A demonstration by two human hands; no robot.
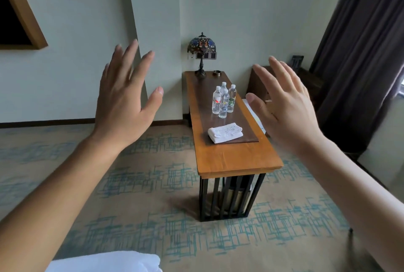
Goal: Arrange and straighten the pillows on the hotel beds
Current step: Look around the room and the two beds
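White bedding corner [105, 260] peeking in low and near-left, well behind both raised hands, left hand [124, 105] nearer, right hand [286, 110] likewise splayed, gripping nothing; pillows lying out of view.

Both forearms are bare from the elbow down, with no sleeve showing on either. The left hand [122, 105] and the right hand [286, 110] wear no gloves, rings, watches or bands at the wrist. The fingernails are short and unpainted. A blurred white edge, cloth by the look of it, sits beneath the left forearm.
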